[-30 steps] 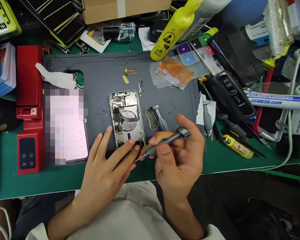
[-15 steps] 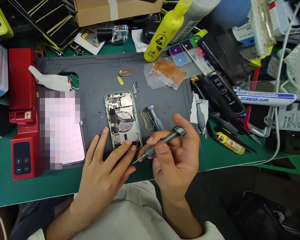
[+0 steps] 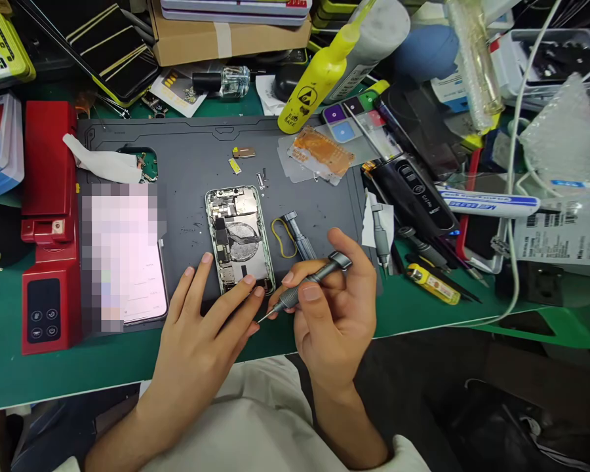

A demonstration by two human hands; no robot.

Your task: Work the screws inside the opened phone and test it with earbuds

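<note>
An opened phone [image 3: 246, 239] lies on the dark work mat, its inner parts and round coil showing. Across its lower end rest fingertips of my left hand [image 3: 201, 344], which is spread out flat and grips nothing. My right hand [image 3: 337, 321] holds a grey precision screwdriver [image 3: 305, 288], with the index finger raised near its cap. The screwdriver's thin tip points down-left, beside my left fingers and just below the phone's bottom edge. Whether the tip touches anything is too small to tell. A second screwdriver [image 3: 299, 235] and a yellow rubber band [image 3: 284, 238] lie right of the phone.
Left of the phone is a lit phone screen [image 3: 142, 275], partly blurred, beside a red device [image 3: 52, 262]. Small loose parts [image 3: 260, 180] lie above the opened phone. A yellow bottle [image 3: 309, 92], a black tool [image 3: 415, 193] and a yellow cutter [image 3: 432, 283] crowd the right side.
The whole view has shifted slightly, bringing more of the bench's back and right into sight. Both hands keep nearly the same pose, the screwdriver still beside the phone's lower end.
</note>
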